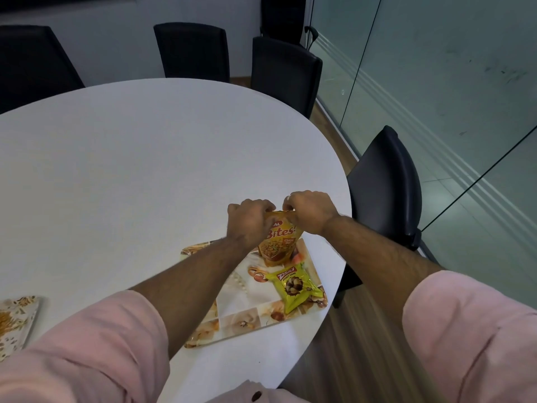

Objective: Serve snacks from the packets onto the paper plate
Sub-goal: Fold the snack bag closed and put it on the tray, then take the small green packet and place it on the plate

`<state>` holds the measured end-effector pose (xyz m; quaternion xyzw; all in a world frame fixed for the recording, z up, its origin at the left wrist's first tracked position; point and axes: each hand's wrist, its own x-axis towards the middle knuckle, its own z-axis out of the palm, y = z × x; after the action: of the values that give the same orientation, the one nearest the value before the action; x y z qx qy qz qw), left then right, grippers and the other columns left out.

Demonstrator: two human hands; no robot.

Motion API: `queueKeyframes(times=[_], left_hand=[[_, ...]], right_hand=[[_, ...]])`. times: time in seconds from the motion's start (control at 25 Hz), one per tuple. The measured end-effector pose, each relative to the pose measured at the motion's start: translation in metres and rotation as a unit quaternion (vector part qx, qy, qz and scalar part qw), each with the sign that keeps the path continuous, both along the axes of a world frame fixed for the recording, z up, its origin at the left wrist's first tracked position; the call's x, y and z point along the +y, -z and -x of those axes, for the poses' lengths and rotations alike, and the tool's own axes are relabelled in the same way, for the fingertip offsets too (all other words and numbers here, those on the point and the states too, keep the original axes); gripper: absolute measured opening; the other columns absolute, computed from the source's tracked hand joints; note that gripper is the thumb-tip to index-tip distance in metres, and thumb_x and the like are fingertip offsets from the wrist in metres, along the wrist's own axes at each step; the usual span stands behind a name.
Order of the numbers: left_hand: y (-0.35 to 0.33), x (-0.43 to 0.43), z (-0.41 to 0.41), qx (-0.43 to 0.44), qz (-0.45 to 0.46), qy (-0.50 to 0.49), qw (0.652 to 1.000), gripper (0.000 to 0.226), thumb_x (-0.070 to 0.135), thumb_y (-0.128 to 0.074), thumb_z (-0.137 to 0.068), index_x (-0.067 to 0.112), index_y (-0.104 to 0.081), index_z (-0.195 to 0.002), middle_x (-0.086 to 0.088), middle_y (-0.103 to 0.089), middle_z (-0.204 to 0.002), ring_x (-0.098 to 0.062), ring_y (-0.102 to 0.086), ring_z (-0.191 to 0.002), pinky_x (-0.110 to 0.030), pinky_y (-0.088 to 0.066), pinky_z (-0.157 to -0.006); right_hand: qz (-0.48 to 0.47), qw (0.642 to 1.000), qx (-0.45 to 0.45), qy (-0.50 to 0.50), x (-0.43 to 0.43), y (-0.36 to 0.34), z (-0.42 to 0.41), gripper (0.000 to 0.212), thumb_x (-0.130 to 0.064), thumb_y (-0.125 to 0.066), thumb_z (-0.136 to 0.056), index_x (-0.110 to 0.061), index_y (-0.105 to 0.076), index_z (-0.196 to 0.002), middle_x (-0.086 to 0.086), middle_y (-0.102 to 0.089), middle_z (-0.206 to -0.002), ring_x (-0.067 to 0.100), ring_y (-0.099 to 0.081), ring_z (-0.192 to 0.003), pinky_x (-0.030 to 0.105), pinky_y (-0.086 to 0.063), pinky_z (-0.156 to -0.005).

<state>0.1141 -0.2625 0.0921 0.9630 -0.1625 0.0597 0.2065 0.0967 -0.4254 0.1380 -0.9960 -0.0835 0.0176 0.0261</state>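
- Left hand point(249, 221) and right hand point(310, 209) both pinch the orange packet's point(279, 246) top, upright over the tray point(247, 318).
- Yellow packet point(293, 287) lies on the tray, just beside it.

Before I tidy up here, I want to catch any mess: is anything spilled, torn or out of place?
Nothing stands out. Both hands, left and right, pinch the top of the orange packet, upright over the tray. The yellow packet lies intact on the tray; no crumbs show.
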Motion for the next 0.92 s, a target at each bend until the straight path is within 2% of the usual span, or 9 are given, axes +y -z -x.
queueKeyframes(times=[0.24, 0.4, 0.44, 0.52, 0.56, 0.64, 0.76, 0.84, 0.92], left_hand=[[-0.003, -0.008, 0.002, 0.007, -0.007, 0.009, 1.000, 0.025, 0.031, -0.056, -0.096, 0.028, -0.075, -0.112, 0.003, -0.079, -0.108, -0.023, -0.066, -0.107, -0.045, -0.035, -0.095], [0.011, 0.019, -0.008, 0.074, 0.106, 0.010, 0.992, 0.053, 0.053, -0.064, -0.087, 0.030, -0.060, -0.135, 0.008, -0.068, -0.130, -0.015, -0.059, -0.121, -0.045, -0.035, -0.103], [0.019, 0.030, -0.013, 0.106, 0.213, -0.042, 0.970, 0.053, 0.050, -0.065, -0.089, 0.028, -0.059, -0.136, 0.006, -0.067, -0.127, -0.014, -0.059, -0.117, -0.042, -0.039, -0.102], [0.039, 0.054, -0.015, 0.178, 0.443, -0.219, 0.851, 0.040, 0.035, -0.062, -0.092, 0.018, -0.062, -0.128, -0.002, -0.066, -0.119, -0.019, -0.060, -0.106, -0.039, -0.047, -0.096], [0.051, 0.064, -0.010, 0.215, 0.485, -0.303, 0.792, 0.034, 0.028, -0.058, -0.092, 0.013, -0.064, -0.122, -0.006, -0.065, -0.111, -0.022, -0.058, -0.100, -0.039, -0.049, -0.090], [0.085, 0.069, 0.013, 0.321, 0.415, -0.356, 0.773, 0.023, 0.019, -0.051, -0.094, 0.009, -0.062, -0.111, -0.008, -0.059, -0.089, -0.024, -0.057, -0.081, -0.036, -0.048, -0.078], [0.119, 0.039, 0.064, 0.475, 0.331, -0.305, 0.756, 0.015, 0.012, -0.052, -0.098, 0.002, -0.061, -0.092, -0.009, -0.051, -0.066, -0.022, -0.048, -0.054, -0.028, -0.040, -0.053], [0.139, 0.005, 0.086, 0.522, 0.328, -0.265, 0.742, 0.016, 0.012, -0.055, -0.097, 0.005, -0.063, -0.084, -0.012, -0.056, -0.067, -0.029, -0.058, -0.059, -0.025, -0.042, -0.050], [0.147, -0.025, 0.097, 0.516, 0.367, -0.262, 0.729, 0.014, 0.012, -0.060, -0.089, 0.003, -0.069, -0.097, -0.021, -0.069, -0.084, -0.038, -0.070, -0.084, -0.029, -0.051, -0.060]], right_hand=[[0.026, 0.999, -0.002, -0.022, 0.006, 0.002, -0.001, 0.024, -0.029, -0.059, -0.095, -0.023, -0.077, -0.110, 0.002, -0.079, -0.105, 0.026, -0.073, -0.087, 0.035, -0.059, -0.078], [-0.133, 0.988, 0.075, 0.011, -0.024, -0.003, 0.001, 0.046, -0.044, -0.058, -0.095, -0.024, -0.060, -0.137, -0.001, -0.068, -0.134, 0.021, -0.067, -0.115, 0.038, -0.051, -0.095], [-0.194, 0.977, 0.069, 0.053, -0.037, 0.000, 0.003, 0.048, -0.047, -0.054, -0.097, -0.023, -0.056, -0.139, 0.001, -0.066, -0.136, 0.022, -0.065, -0.117, 0.039, -0.051, -0.097], [-0.278, 0.944, 0.023, 0.174, -0.060, 0.024, 0.012, 0.046, -0.045, -0.041, -0.104, -0.016, -0.056, -0.136, 0.008, -0.067, -0.133, 0.029, -0.064, -0.119, 0.041, -0.051, -0.099], [-0.291, 0.926, 0.021, 0.241, -0.067, 0.045, 0.019, 0.045, -0.042, -0.037, -0.105, -0.012, -0.056, -0.133, 0.012, -0.067, -0.132, 0.033, -0.063, -0.119, 0.042, -0.050, -0.099], [-0.288, 0.895, 0.098, 0.325, -0.069, 0.091, 0.039, 0.043, -0.038, -0.038, -0.106, -0.009, -0.054, -0.132, 0.017, -0.066, -0.133, 0.038, -0.062, -0.121, 0.041, -0.049, -0.100], [-0.296, 0.863, 0.253, 0.321, -0.044, 0.139, 0.065, 0.046, -0.034, -0.056, -0.098, -0.011, -0.051, -0.138, 0.015, -0.063, -0.137, 0.035, -0.061, -0.123, 0.035, -0.049, -0.098], [-0.291, 0.865, 0.286, 0.293, -0.026, 0.159, 0.074, 0.054, -0.034, -0.065, -0.092, -0.011, -0.051, -0.139, 0.013, -0.064, -0.137, 0.033, -0.062, -0.123, 0.036, -0.051, -0.099], [-0.295, 0.866, 0.275, 0.296, -0.013, 0.174, 0.082, 0.055, -0.036, -0.069, -0.089, -0.010, -0.053, -0.136, 0.012, -0.066, -0.134, 0.033, -0.062, -0.121, 0.038, -0.052, -0.100]])
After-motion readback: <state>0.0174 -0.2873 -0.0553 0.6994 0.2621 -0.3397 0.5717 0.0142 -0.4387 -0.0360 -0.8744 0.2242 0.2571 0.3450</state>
